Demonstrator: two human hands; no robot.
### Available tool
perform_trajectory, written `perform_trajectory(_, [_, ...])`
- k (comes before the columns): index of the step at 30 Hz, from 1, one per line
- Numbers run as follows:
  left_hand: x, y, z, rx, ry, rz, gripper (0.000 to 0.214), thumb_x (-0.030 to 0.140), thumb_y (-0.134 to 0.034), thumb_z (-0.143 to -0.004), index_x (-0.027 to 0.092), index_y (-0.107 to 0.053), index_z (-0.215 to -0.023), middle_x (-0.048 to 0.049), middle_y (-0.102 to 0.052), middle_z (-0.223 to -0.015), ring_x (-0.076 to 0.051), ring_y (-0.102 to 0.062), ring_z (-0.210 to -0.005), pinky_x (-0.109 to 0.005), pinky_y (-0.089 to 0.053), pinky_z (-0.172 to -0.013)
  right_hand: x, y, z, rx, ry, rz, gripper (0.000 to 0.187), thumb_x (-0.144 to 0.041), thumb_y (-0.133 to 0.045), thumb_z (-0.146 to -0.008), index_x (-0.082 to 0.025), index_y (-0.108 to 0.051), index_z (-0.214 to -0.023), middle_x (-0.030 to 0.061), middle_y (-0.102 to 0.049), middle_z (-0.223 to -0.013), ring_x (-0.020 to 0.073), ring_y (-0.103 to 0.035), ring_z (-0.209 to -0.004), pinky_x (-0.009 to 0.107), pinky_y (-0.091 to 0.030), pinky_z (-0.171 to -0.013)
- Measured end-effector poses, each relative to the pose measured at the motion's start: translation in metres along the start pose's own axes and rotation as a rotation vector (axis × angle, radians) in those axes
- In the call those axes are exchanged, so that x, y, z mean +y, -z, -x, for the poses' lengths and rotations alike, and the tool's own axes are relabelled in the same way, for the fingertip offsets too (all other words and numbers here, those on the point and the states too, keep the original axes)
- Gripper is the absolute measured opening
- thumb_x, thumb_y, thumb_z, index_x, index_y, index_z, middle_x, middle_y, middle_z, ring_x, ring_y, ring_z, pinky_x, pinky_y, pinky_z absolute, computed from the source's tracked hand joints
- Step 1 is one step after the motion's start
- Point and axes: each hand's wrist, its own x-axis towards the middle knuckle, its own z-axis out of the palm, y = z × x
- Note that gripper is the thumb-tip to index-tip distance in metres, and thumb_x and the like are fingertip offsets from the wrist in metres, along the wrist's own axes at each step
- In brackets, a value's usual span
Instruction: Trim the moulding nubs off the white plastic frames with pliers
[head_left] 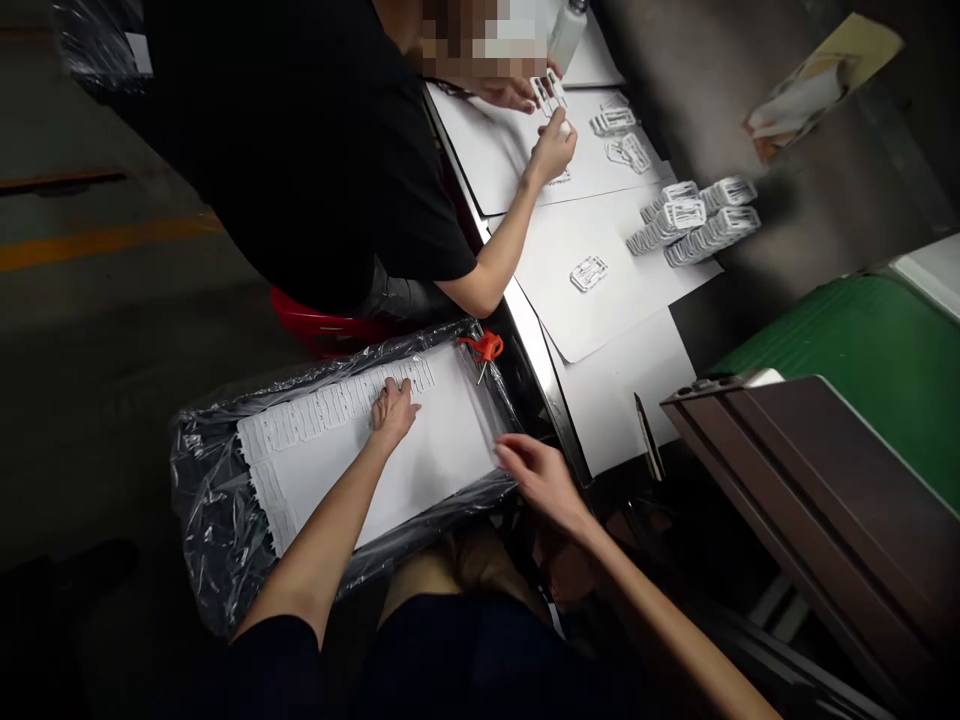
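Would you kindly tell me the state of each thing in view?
Left bare hand, resting flat
Right bare hand, open by the sheet
White die-cut sheet, lying flat
Clear plastic film, crumpled around the sheet
Red plastic clip, on the film's edge
White cut-out pieces, stacked on paper

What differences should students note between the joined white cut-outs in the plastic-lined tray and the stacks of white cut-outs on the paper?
The cut-outs in the tray lie flat in one joined row, whereas the stacks on the paper are separate pieces piled in bundles. The left hand touches the tray's row; no hand touches the stacks. Both are white with openwork shapes.
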Motion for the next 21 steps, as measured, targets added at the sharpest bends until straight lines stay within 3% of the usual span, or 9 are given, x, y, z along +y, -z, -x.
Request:
perform_trajectory(2, [0.008, 0.004, -0.020, 0.000, -0.079, -0.065, 0.042, 0.031, -0.058, -0.086, 0.015, -0.050, -0.123, -0.0178, -0.048, -0.122, -0.031, -0.052, -0.106, -0.041, -0.045, -0.083, 0.007, -0.049, -0.050, -0.125, -0.139, 0.005, 0.029, -0.034, -0.050, -0.089, -0.015, -0.063, -0.106, 0.0066, -0.068, -0.097, 0.0158, -0.065, -0.085, 0.026, -0.050, -0.076])
perform_trajectory(5, [0.004, 0.007, -0.033, -0.007, -0.189, -0.153, 0.031, 0.028, -0.057, -0.086, 0.012, -0.057, -0.112, -0.0198, -0.051, -0.113, -0.033, -0.052, -0.104, -0.041, -0.045, -0.081, 0.021, -0.116, -0.136, -0.097, -0.230, 0.057, 0.032, -0.031, -0.054, -0.085, -0.012, -0.060, -0.110, 0.0114, -0.067, -0.102, 0.0202, -0.064, -0.094, 0.029, -0.048, -0.081])
perform_trajectory(7, [-0.004, 0.008, -0.035, -0.012, -0.270, -0.193, 0.027, 0.028, -0.053, -0.088, 0.012, -0.059, -0.109, -0.0192, -0.053, -0.110, -0.033, -0.052, -0.105, -0.041, -0.045, -0.081, 0.026, -0.147, -0.179, -0.054, -0.289, 0.094, 0.038, -0.035, -0.057, -0.083, -0.011, -0.058, -0.112, 0.0155, -0.064, -0.108, 0.0242, -0.061, -0.100, 0.033, -0.046, -0.084])
perform_trajectory(11, [-0.014, 0.005, -0.031, 0.006, -0.383, -0.206, 0.032, 0.032, -0.043, -0.092, 0.012, -0.058, -0.113, -0.0183, -0.055, -0.110, -0.032, -0.052, -0.106, -0.041, -0.043, -0.084, 0.027, -0.184, -0.213, 0.020, -0.353, 0.140, 0.041, -0.035, -0.065, -0.074, -0.012, -0.055, -0.108, 0.0201, -0.054, -0.121, 0.0288, -0.054, -0.108, 0.037, -0.043, -0.087])
perform_trajectory(16, [-0.024, 0.017, -0.015, 0.095, -0.319, -0.116, 0.033, 0.029, -0.035, -0.095, 0.015, -0.059, -0.113, -0.0158, -0.058, -0.111, -0.030, -0.053, -0.107, -0.040, -0.042, -0.088, 0.025, -0.189, -0.206, -0.036, -0.302, 0.059, 0.022, -0.032, -0.056, -0.079, -0.019, -0.055, -0.097, 0.0055, -0.063, -0.093, 0.0187, -0.059, -0.085, 0.029, -0.044, -0.076])
perform_trajectory(19, [-0.019, 0.037, 0.002, 0.199, -0.207, -0.003, 0.031, 0.027, -0.035, -0.096, 0.013, -0.059, -0.110, -0.0151, -0.057, -0.112, -0.027, -0.053, -0.107, -0.040, -0.043, -0.090, 0.027, -0.162, -0.185, -0.041, -0.264, -0.006, 0.021, -0.029, -0.054, -0.081, -0.018, -0.054, -0.099, 0.0016, -0.062, -0.086, 0.0139, -0.058, -0.077, 0.023, -0.043, -0.069])
perform_trajectory(21, [0.002, 0.049, 0.007, 0.214, -0.216, 0.117, 0.027, 0.029, -0.042, -0.095, 0.014, -0.057, -0.111, -0.0126, -0.057, -0.112, -0.025, -0.055, -0.103, -0.042, -0.046, -0.087, 0.030, -0.130, -0.149, 0.006, -0.267, -0.044, 0.017, -0.029, -0.058, -0.080, -0.016, -0.057, -0.092, 0.0008, -0.062, -0.082, 0.0122, -0.057, -0.073, 0.021, -0.042, -0.065])
